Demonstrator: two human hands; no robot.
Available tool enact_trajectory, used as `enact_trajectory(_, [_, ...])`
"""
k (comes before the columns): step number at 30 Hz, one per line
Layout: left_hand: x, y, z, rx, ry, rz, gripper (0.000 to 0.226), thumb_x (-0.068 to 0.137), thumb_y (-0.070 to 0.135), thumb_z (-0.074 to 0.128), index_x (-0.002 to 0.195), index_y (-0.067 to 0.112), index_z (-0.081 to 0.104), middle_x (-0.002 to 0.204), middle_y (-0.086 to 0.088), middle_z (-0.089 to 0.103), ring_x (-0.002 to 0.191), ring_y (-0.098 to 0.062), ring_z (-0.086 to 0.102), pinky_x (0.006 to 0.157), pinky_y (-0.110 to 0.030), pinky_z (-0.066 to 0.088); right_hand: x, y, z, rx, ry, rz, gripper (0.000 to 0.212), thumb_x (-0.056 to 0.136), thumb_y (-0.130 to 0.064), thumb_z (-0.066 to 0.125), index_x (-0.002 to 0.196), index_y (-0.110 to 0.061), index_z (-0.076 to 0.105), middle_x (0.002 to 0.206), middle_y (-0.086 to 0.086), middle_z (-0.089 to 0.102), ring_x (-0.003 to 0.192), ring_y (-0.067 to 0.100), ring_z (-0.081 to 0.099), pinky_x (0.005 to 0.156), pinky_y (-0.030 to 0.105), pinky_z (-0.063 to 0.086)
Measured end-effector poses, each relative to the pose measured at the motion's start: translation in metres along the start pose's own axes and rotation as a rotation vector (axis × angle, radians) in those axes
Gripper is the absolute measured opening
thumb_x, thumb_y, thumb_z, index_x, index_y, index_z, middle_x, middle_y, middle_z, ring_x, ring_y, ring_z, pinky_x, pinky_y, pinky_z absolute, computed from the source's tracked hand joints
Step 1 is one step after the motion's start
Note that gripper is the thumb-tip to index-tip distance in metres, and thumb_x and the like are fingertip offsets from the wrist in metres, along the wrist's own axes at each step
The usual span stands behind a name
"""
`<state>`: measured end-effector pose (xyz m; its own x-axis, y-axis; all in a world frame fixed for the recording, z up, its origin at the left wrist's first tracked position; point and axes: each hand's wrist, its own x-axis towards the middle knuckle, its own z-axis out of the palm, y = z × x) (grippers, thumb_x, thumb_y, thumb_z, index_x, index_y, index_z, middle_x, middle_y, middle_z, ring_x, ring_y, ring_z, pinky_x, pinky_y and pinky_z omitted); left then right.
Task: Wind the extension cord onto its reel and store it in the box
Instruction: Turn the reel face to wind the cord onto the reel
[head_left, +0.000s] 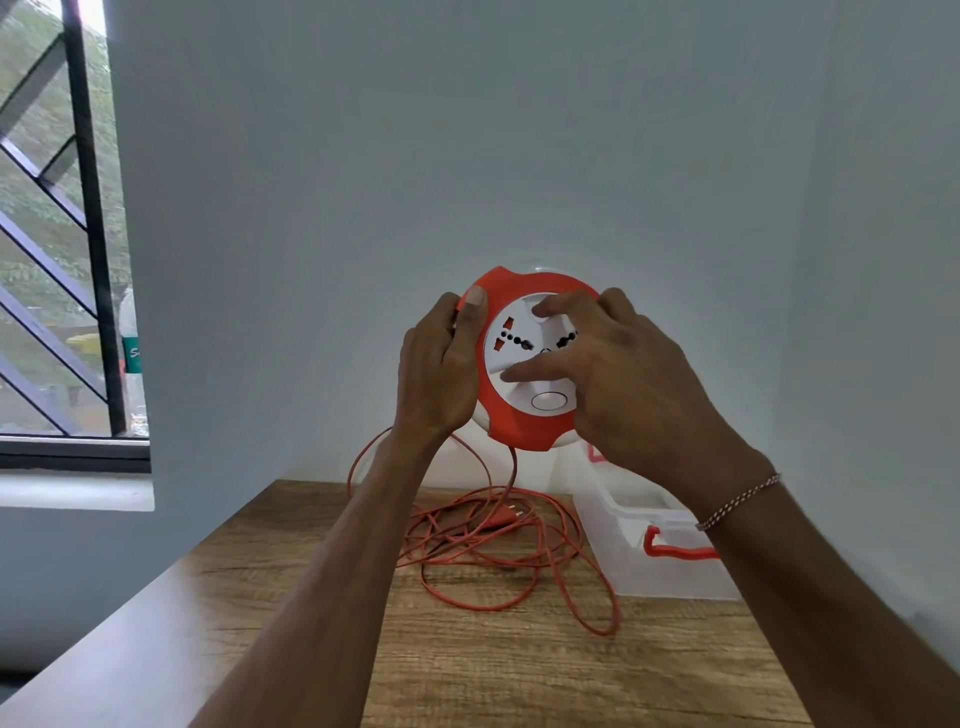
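The left hand (436, 364) is gripping the rim of an orange reel (514, 428), raised above the wooden surface (467, 675). The right hand (623, 384) is grasping its white centre with curled fingers. The cord (493, 551) is lying tangled below, beside a clear box (654, 566).

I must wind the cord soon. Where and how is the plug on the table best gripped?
Pinch the orange plug by its body, from above and the left: it lies flat among the loose cord loops, pins apparently pointing right toward the clear box.
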<state>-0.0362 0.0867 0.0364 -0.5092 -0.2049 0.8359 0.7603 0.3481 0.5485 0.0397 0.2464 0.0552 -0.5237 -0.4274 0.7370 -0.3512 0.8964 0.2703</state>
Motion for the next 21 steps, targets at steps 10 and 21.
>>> enact_trajectory(10, [0.001,-0.001,0.000,0.000,0.001,0.028,0.048,0.100,0.050,0.039,0.088,0.009,0.060,0.071,-0.001,0.068,0.060,-0.016,0.067,0.059,-0.041,0.059,-0.002,0.000,0.010,-0.056,0.095,0.067,0.059,0.074,-0.042,0.074,0.130,-0.043,0.053,0.123,0.011,0.057,0.107,0.029,0.053,0.085,0.041,0.049])
enact_trajectory(21, [0.004,-0.001,-0.004,-0.025,0.013,-0.002,0.056,0.097,0.053,0.037,0.094,0.004,0.062,0.080,-0.009,0.070,0.066,-0.024,0.068,0.064,-0.048,0.060,0.002,0.005,0.009,0.102,0.202,0.105,0.057,0.084,-0.060,0.053,0.131,-0.028,0.055,0.112,0.006,0.069,0.098,0.024,0.062,0.082,0.035,0.052])
